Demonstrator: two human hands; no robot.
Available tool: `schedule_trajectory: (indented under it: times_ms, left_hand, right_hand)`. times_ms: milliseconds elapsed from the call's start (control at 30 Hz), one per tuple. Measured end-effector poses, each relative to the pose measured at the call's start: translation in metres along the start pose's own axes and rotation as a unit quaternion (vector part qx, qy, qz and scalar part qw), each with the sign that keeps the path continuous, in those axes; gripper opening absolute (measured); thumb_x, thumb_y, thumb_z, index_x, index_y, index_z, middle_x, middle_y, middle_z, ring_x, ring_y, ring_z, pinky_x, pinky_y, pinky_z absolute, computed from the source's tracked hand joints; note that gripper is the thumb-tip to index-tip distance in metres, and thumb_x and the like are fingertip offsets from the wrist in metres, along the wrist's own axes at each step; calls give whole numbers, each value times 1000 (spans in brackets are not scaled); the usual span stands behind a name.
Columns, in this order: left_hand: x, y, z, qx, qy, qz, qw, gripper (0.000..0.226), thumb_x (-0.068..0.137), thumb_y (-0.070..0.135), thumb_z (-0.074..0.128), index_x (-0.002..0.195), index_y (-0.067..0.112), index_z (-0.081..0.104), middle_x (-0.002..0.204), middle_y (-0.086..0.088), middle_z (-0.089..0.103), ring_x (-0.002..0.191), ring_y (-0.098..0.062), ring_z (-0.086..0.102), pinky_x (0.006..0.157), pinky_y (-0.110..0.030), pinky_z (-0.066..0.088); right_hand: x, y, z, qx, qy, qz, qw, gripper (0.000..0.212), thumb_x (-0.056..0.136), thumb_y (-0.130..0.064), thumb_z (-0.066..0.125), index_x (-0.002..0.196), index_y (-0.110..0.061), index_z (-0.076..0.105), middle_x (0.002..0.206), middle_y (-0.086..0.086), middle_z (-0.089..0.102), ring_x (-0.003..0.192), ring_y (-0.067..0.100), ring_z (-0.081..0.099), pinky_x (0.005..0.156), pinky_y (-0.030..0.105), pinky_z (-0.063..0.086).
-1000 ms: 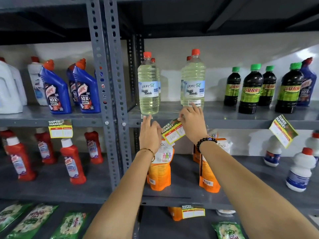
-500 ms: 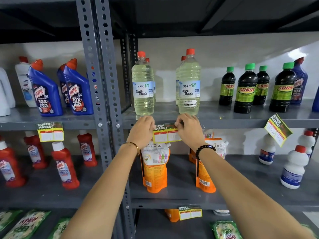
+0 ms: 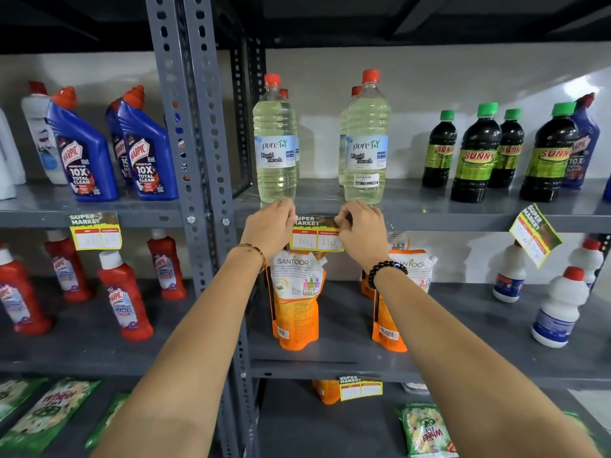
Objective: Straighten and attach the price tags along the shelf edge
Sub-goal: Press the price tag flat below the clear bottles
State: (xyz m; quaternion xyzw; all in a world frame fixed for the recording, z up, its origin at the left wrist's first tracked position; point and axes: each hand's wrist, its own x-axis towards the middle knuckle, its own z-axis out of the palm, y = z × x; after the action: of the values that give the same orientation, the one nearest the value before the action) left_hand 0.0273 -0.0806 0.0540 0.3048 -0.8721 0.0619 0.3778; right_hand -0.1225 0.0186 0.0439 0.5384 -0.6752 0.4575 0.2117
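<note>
A yellow and green price tag point(image 3: 316, 235) marked 160 and 110 lies level against the grey shelf edge point(image 3: 446, 221), below two clear bleach bottles point(image 3: 275, 140). My left hand point(image 3: 269, 228) pinches its left end and my right hand point(image 3: 362, 231) pinches its top right corner. Further right on the same edge, another tag point(image 3: 535, 233) hangs tilted. A straight tag point(image 3: 95, 230) sits on the left bay's edge, and a fourth tag point(image 3: 360, 387) on the lower shelf edge.
Blue Harpic bottles point(image 3: 82, 150) stand at upper left, dark green-capped Sunny bottles point(image 3: 476, 157) at upper right. Orange Santoor pouches point(image 3: 296, 299), red bottles point(image 3: 124, 299) and white bottles point(image 3: 558, 309) fill the middle shelf. A perforated grey upright point(image 3: 195, 160) divides the bays.
The middle tag went from tilted to level against the shelf edge. Both hands closed in on its two ends and now hold it there.
</note>
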Motion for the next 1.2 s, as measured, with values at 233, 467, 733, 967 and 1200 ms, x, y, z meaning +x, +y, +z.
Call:
schedule_trajectory:
  times_ms: [233, 467, 733, 967, 1200]
  left_hand:
    - [8, 4, 1, 47, 19, -11, 999, 13, 98, 23, 40, 92, 15, 49, 93, -3, 63, 81, -23, 59, 61, -32, 37]
    - [8, 6, 8, -8, 33, -73, 997, 12, 91, 26, 50, 98, 17, 47, 98, -1, 64, 91, -25, 60, 65, -32, 33]
    - [13, 12, 13, -11, 35, -109, 993, 44, 83, 50, 61, 111, 20, 47, 108, -1, 64, 101, -24, 59, 75, -38, 43]
    - [12, 22, 13, -4, 50, -101, 994, 35, 85, 40, 61, 106, 15, 48, 106, -4, 64, 98, -27, 59, 69, -38, 43]
    - [1, 42, 13, 25, 46, -74, 996, 47, 91, 31, 55, 129, 6, 41, 119, -16, 59, 108, -34, 56, 84, -42, 49]
  right_hand:
    - [7, -4, 3, -13, 2, 37, 999, 8, 83, -2, 54, 82, -3, 61, 86, 12, 69, 81, 30, 61, 91, 38, 39]
    - [8, -4, 7, -21, 21, 47, 998, 11, 85, -12, 59, 92, -5, 55, 87, 12, 68, 81, 33, 61, 88, 39, 39]
    - [11, -5, 15, -82, 0, 55, 995, 37, 85, -37, 61, 111, -12, 53, 107, 8, 65, 103, 30, 57, 98, 45, 36]
    - [8, -7, 14, -131, -17, 41, 990, 36, 89, -38, 54, 114, -12, 51, 113, 10, 61, 108, 30, 53, 98, 44, 36]
    - [-9, 6, -23, -87, -73, -31, 993, 46, 89, -19, 57, 131, -10, 42, 128, 13, 55, 119, 33, 47, 101, 45, 38]
